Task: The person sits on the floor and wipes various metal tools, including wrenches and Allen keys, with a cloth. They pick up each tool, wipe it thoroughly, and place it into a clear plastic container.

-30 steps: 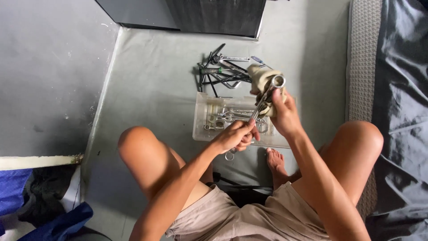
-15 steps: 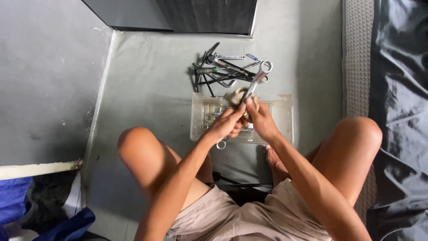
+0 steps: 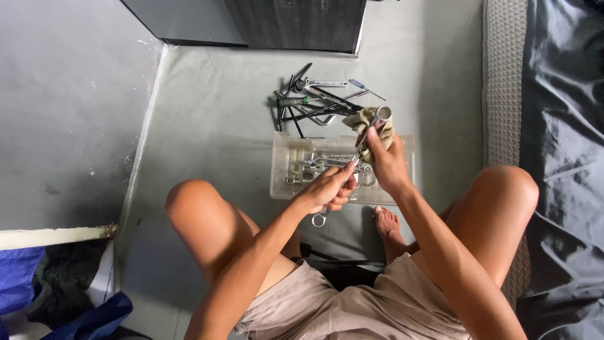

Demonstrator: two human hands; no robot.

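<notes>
A person seated on the grey floor [image 3: 207, 113] wipes a double-ended ring spanner [image 3: 358, 154] with a beige rag [image 3: 377, 129]. The left hand [image 3: 327, 189] is closed around the spanner's near end; the right hand [image 3: 387, 164] is wrapped around the rag, pressing it against the far end. The tool is held above a clear plastic tray [image 3: 283, 170] of spanners, with a pile of dark hex keys and wrenches [image 3: 311, 101] just beyond. The wiping appears mid-stroke; working the rag along the shank looks the likely follow-up.

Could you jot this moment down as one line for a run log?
left hand: grips wrench low | right hand: presses rag on its shaft | below: clear tray | behind: tool pile
</notes>
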